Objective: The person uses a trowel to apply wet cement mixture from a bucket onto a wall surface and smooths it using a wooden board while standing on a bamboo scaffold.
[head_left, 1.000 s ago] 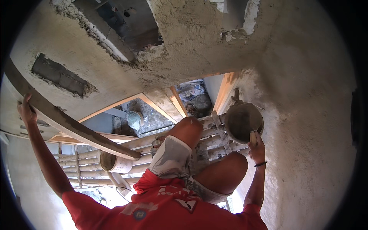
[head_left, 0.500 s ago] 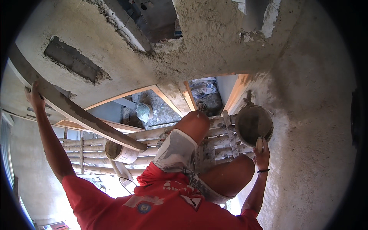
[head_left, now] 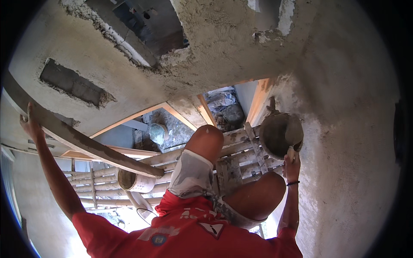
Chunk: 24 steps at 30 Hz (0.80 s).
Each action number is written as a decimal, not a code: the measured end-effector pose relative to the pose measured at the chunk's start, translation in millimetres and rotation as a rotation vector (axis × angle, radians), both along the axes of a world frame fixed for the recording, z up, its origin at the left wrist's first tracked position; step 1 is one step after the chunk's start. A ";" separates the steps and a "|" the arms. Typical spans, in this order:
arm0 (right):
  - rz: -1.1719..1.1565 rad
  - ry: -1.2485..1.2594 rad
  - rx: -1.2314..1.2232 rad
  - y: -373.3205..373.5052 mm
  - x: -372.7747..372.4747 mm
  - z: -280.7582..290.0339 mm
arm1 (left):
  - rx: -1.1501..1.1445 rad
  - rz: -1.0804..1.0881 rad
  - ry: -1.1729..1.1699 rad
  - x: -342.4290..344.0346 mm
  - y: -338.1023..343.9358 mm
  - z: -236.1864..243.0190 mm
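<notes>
Viewpoint shifted slightly since the earlier frame; both hands hold nearly the same positions. Left hand [head_left: 32, 124] grasps the edge of a long, grey, mortar-stained board [head_left: 88, 141]; right hand [head_left: 292, 167] grips a pale-handled trowel-like tool [head_left: 291, 153] at the near rim of a round, mortar-crusted grey bucket [head_left: 265, 150]. Progress (judged): grey-brown plastered front wall [head_left: 223, 51] mostly coated but rough, edges ragged, dark rectangular recess [head_left: 71, 82] unfilled; smoother grey side wall [head_left: 352, 142] looks further along. Surface: slatted round-pole platform [head_left: 161, 158], white mortar-stained bucket [head_left: 144, 184] near the board's end. Room: pale-orange wooden frames [head_left: 178, 116], floor visible beyond.
</notes>
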State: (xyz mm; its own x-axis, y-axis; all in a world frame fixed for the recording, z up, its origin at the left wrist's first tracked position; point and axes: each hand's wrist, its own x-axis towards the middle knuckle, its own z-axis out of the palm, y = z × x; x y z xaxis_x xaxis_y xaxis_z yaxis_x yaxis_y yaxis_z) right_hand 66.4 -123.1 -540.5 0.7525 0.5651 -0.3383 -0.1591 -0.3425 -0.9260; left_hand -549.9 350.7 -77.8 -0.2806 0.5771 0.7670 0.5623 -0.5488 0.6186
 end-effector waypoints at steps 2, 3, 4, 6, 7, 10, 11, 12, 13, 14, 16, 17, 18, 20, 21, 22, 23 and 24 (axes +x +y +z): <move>-0.029 -0.109 0.123 8.6 -7.3 -3.0 | 0.045 0.123 0.045 -1.6 3.4 0.0; -0.025 -0.078 0.242 14.8 -9.3 -5.7 | 0.081 0.214 0.095 -3.6 5.0 -1.5; -0.033 -0.020 0.235 24.5 -12.2 -4.5 | 0.116 0.306 0.149 -0.8 4.2 -1.7; -0.046 0.093 0.229 52.9 -20.1 -1.0 | 0.230 0.408 0.222 5.2 -4.0 0.0; -0.064 0.114 0.246 69.6 -28.4 -2.8 | 0.310 0.454 0.252 7.7 -10.2 0.9; -0.031 0.120 0.455 129.4 -53.7 -27.8 | 0.374 0.287 0.379 51.3 -55.1 -15.2; -0.055 0.143 0.490 150.0 -56.6 -42.1 | 0.336 0.164 0.460 73.4 -74.4 -27.5; -0.062 0.189 0.526 174.3 -64.2 -55.3 | 0.255 0.058 0.654 101.4 -102.2 -32.4; -0.078 0.339 0.529 197.6 -70.8 -66.8 | 0.330 -0.026 0.730 133.9 -120.9 -55.5; -0.124 0.444 0.508 207.9 -62.0 -80.0 | 0.389 -0.148 0.762 178.9 -127.8 -107.5; -0.248 0.301 0.504 246.1 -49.9 -108.0 | 0.280 -0.562 0.707 225.5 -151.7 -163.9; -0.332 0.285 0.546 272.1 -43.1 -129.6 | 0.210 -0.692 0.705 236.3 -164.7 -180.1; -0.425 0.248 0.585 293.1 -24.9 -151.4 | 0.094 -0.791 0.701 245.9 -174.6 -193.0; -0.543 0.221 0.632 328.3 -8.1 -172.7 | -0.097 -0.760 0.767 257.2 -195.3 -202.8; -0.569 0.232 0.651 346.1 -7.1 -176.2 | 0.004 -0.786 0.703 256.8 -194.3 -213.0; -0.605 0.193 0.597 360.2 -2.9 -182.9 | 0.103 -0.818 0.628 253.8 -190.2 -229.2; -0.620 0.161 0.582 363.4 21.5 -195.6 | 0.073 -0.810 0.606 258.6 -186.4 -243.3; -0.661 0.111 0.568 353.2 56.2 -205.7 | 0.053 -0.831 0.574 269.4 -180.4 -253.9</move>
